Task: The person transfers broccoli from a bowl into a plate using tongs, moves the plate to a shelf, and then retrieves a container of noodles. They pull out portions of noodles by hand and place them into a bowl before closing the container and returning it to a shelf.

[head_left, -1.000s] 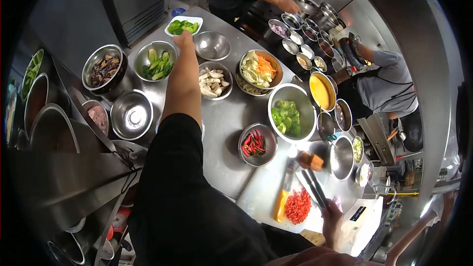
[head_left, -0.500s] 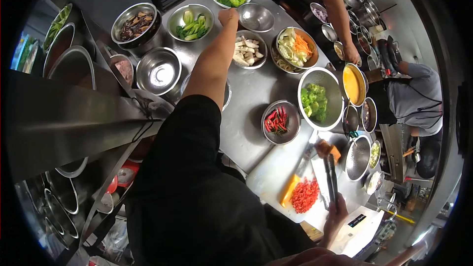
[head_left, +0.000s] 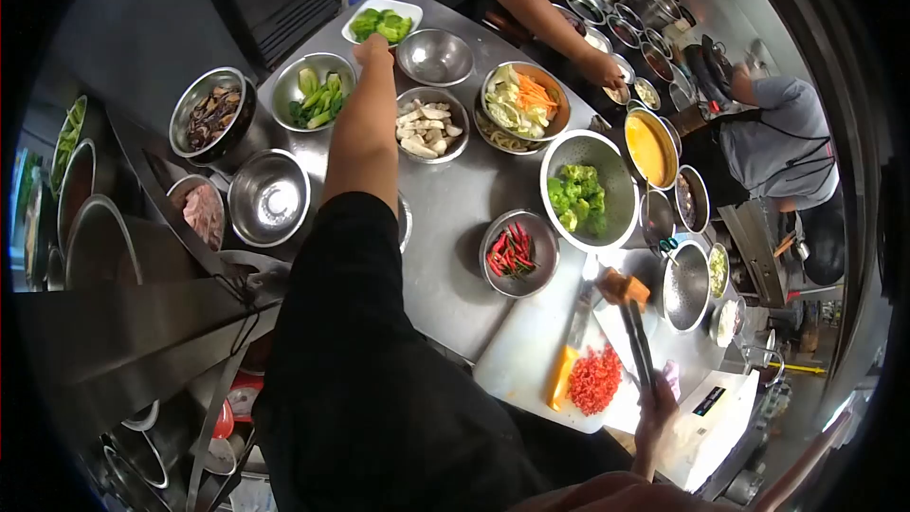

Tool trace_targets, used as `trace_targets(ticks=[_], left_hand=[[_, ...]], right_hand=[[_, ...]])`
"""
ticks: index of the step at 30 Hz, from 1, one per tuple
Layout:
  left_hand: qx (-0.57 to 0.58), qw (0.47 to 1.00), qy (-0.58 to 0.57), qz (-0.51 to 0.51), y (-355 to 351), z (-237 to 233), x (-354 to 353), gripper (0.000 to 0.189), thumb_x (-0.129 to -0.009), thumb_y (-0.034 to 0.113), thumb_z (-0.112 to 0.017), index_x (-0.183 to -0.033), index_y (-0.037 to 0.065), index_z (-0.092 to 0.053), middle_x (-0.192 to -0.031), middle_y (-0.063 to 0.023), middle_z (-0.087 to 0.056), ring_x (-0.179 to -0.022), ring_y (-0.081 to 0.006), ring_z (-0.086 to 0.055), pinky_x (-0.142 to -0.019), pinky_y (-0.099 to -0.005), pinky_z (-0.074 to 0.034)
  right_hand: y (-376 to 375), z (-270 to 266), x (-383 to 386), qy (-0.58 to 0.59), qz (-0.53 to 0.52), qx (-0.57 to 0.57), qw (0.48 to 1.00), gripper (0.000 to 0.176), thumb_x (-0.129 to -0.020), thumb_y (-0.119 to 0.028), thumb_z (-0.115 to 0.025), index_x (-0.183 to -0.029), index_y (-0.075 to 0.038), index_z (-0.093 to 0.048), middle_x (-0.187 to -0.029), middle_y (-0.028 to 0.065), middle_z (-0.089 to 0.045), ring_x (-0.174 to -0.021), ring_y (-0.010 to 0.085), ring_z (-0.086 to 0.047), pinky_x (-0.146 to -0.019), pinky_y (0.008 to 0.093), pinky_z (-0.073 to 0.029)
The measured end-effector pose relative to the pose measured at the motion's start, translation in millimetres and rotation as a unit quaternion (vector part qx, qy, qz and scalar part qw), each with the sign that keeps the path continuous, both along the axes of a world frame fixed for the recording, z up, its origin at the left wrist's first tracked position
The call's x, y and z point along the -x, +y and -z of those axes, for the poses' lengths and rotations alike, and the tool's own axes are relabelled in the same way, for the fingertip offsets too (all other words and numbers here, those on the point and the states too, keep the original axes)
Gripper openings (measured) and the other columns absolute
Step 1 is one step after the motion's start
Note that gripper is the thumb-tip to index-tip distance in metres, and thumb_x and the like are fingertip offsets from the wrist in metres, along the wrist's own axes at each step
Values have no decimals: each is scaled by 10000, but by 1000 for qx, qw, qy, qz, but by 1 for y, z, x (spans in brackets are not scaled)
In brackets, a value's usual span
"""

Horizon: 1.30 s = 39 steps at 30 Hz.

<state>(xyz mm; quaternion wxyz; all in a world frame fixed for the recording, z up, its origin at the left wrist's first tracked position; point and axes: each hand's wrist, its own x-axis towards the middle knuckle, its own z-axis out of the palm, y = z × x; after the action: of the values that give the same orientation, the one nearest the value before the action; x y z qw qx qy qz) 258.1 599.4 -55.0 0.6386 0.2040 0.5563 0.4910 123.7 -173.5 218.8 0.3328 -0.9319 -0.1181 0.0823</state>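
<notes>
My left hand (head_left: 373, 49) reaches far out over the steel table, at the near rim of a white dish (head_left: 413, 11) of green broccoli (head_left: 382, 26). Its fingers look curled on that rim, partly hidden. My right hand (head_left: 654, 414) is wrapped round black-handled tongs (head_left: 640, 341). Their tips pinch a browned piece of food (head_left: 626, 289) above the far end of the white cutting board (head_left: 507, 360). Below the tongs lie chopped red pepper (head_left: 594, 381) and a knife with a yellow handle (head_left: 563, 377).
Around my left arm stand bowls of bok choy (head_left: 322, 100), pale sliced pieces (head_left: 428, 128) and cabbage with carrot (head_left: 519, 100). Red chillies (head_left: 512, 251) and a broccoli colander (head_left: 590, 192) sit ahead of the board. A co-worker's arm (head_left: 550, 19) reaches across containers at the far side.
The view has shifted, so the table's contents appear further left and lower. My left hand stays at the dish's rim, and my right hand still holds the tongs with the browned piece.
</notes>
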Motion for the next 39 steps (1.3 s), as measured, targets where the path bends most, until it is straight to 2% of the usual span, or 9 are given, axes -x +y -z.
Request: trace_targets(ticks=[7,8,9,11,13,14,22,31,39], left_hand=[[-178,982,-67,-6,-53,-111,-2,587,-699,-34,-479,-1225,101,-255,-1003,-211,-548,-633,-296,-626,-385,-326,-492],[-190,975,-113,22,-48,-93,-17,714,-730,50,-518,-1320,152,-130,-1172,-211,-449,-826,-313,-586,-535,-364,-499],[-204,964,-159,52,-48,-76,-29,861,-760,134,-558,-1416,203,-4,-1340,-212,-350,-1020,-331,-547,-684,-401,-506],[-58,974,-219,5,-178,-192,19,676,-755,79,-509,-1364,42,-219,-1170,-303,-474,-815,-353,-608,-666,-332,-506],[-71,968,-170,169,-220,-198,53,588,-685,-28,-486,-1176,74,-178,-889,-192,-550,-639,-332,-616,-410,-337,-505],[-93,955,-161,231,-258,-204,76,581,-674,-30,-479,-1168,72,-191,-899,-195,-546,-664,-327,-615,-448,-350,-512],[-75,807,-228,540,-535,-254,264,795,-685,-34,-480,-1343,135,-66,-1052,-181,-503,-707,-263,-619,-542,-312,-538],[-173,740,-210,615,-663,-270,293,930,-666,-78,-480,-1398,123,57,-1223,-204,-368,-716,-159,-591,-532,-255,-508],[-174,733,-190,630,-689,-288,298,930,-657,-68,-483,-1397,108,52,-1174,-185,-388,-683,-147,-573,-537,-258,-494]], right_hand=[[54,49,-97,-50,-81,16,995,351,-849,-175,-544,-1151,3,-514,-750,71,-606,-633,121,-531,-562,292,-420],[59,81,-127,-203,-173,-14,964,335,-843,-195,-536,-1127,-18,-525,-803,134,-623,-680,226,-597,-601,344,-440],[80,77,-139,-140,-188,37,971,273,-838,-202,-527,-1058,-41,-546,-789,198,-600,-698,352,-590,-602,401,-438],[108,103,-164,-211,-182,96,956,244,-821,-206,-525,-1007,-49,-545,-667,231,-555,-630,412,-553,-583,473,-421],[116,139,-196,-280,-190,132,932,265,-785,-156,-568,-1022,-37,-571,-828,210,-586,-805,385,-563,-728,452,-438],[122,128,-185,-366,-190,164,896,266,-768,-144,-596,-1015,-45,-579,-918,194,-571,-886,356,-546,-793,434,-426],[79,-1,-62,-47,-248,-353,901,283,-857,-128,-547,-1079,46,-550,-1021,109,-612,-957,176,-579,-803,287,-472],[-47,-2,-1,-55,-153,-359,919,265,-827,42,-511,-1088,81,-483,-1043,259,-569,-986,298,-578,-799,353,-503],[-73,-8,13,-73,-128,-366,919,159,-817,44,-534,-969,84,-560,-1038,213,-588,-976,269,-583,-799,339,-508]])
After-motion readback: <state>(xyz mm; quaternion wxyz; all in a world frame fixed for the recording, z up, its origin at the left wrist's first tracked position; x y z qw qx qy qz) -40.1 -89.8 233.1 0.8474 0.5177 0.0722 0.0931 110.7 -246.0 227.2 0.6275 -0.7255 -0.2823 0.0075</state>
